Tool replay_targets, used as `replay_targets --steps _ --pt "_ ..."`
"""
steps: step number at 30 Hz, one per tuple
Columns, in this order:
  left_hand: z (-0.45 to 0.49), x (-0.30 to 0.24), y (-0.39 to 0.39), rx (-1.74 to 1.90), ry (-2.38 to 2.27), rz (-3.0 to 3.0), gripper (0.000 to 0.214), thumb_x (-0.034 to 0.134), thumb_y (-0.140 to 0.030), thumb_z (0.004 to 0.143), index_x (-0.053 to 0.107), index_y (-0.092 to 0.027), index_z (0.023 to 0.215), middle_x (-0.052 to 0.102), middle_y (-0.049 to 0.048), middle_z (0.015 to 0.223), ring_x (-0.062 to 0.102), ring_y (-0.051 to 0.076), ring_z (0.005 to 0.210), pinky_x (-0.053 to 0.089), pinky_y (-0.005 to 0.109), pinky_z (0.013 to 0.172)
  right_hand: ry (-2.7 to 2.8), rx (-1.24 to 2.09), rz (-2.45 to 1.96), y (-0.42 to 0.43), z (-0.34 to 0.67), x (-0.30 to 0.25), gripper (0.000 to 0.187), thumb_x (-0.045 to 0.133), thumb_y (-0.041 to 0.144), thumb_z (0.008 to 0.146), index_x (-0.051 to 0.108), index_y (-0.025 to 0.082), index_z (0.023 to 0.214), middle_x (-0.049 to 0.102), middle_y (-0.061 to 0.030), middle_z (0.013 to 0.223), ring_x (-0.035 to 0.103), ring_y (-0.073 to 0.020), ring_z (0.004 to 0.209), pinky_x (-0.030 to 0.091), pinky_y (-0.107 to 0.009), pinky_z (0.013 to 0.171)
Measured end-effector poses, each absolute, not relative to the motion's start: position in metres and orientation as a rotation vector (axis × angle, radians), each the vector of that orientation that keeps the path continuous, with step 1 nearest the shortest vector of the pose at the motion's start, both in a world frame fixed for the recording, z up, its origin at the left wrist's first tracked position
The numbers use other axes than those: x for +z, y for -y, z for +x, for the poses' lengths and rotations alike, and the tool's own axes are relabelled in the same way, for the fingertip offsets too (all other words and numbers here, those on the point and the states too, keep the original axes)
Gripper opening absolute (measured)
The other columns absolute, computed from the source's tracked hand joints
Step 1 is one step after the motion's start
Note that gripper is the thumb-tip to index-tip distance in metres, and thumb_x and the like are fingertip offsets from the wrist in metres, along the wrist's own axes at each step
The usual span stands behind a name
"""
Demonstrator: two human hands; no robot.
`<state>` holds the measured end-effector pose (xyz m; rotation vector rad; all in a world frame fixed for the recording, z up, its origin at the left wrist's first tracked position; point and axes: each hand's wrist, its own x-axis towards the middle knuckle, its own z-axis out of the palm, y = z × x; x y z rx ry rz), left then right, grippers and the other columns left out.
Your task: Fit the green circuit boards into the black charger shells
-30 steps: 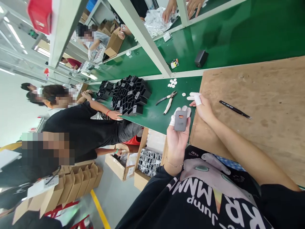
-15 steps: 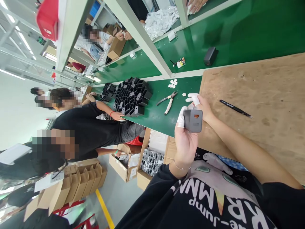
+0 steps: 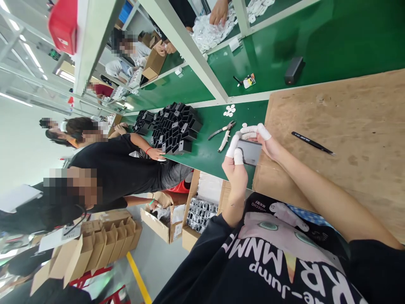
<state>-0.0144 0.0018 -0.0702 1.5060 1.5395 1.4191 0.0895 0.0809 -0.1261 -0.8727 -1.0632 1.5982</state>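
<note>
I hold a dark grey charger (image 3: pixel 251 153) above the edge of the green bench, a long side turned up. My left hand (image 3: pixel 236 162) is closed around its left end, white finger cots on thumb and fingers. From the right, my right hand (image 3: pixel 267 141), also in white finger cots, curls its fingers over the charger's far edge, touching near the left fingertips. The fingers partly hide the charger's ends. Cutting pliers (image 3: pixel 225 134) with pale grips lie just left of the hands. A few small white discs (image 3: pixel 229 110) lie beyond them.
Black tweezers (image 3: pixel 313 143) rest on a brown board (image 3: pixel 341 114) at right. Black housings (image 3: pixel 175 126) stand massed at left, beside a co-worker in black (image 3: pixel 120 169). Behind a white rail are a circuit board (image 3: pixel 249 81) and another dark charger (image 3: pixel 294 70). Below left stands a packed carton (image 3: pixel 190 240).
The charger has turned, so its port face no longer shows, and shifted slightly left and up. My right fingers have closed onto it. Beyond the rail, the small items have moved right.
</note>
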Motion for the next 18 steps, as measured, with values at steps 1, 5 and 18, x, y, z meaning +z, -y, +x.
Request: replay_targets --steps 1,5,18 --pt "-0.024 -0.076 -0.011 1.402 -1.637 1.644 0.053 0.034 -0.048 0.099 0.047 -0.02 0.143 0.056 0.0079 0.143 0.048 0.023 0.138 0.041 0.039 0.117 1.065 1.683 -0.818 -0.079 0.089 -0.124 0.051 0.045 0.064 0.088 0.064 0.02 0.107 0.072 -0.0089 0.099 0.067 -0.0199 0.082 0.056 -0.034 0.071" --pt "-0.056 -0.08 -0.032 1.016 -1.638 2.158 0.048 0.04 -0.042 0.098 0.054 -0.018 0.137 0.061 0.0138 0.135 0.055 0.025 0.13 0.045 0.042 0.111 0.992 1.857 -0.713 -0.069 0.081 -0.124 0.041 0.071 0.047 0.075 0.061 0.024 0.107 0.071 -0.0034 0.097 0.067 -0.0195 0.081 0.058 -0.036 0.07" --pt "-0.051 -0.087 -0.024 1.164 -1.566 2.117 0.109 0.074 -0.054 0.074 0.003 -0.025 0.152 0.039 0.0206 0.149 0.052 0.029 0.132 0.048 0.043 0.108 0.83 2.044 -0.494 -0.058 0.077 -0.112 0.041 0.044 0.059 0.088 0.061 0.023 0.084 0.072 -0.0062 0.085 0.069 -0.0235 0.081 0.059 -0.045 0.079"
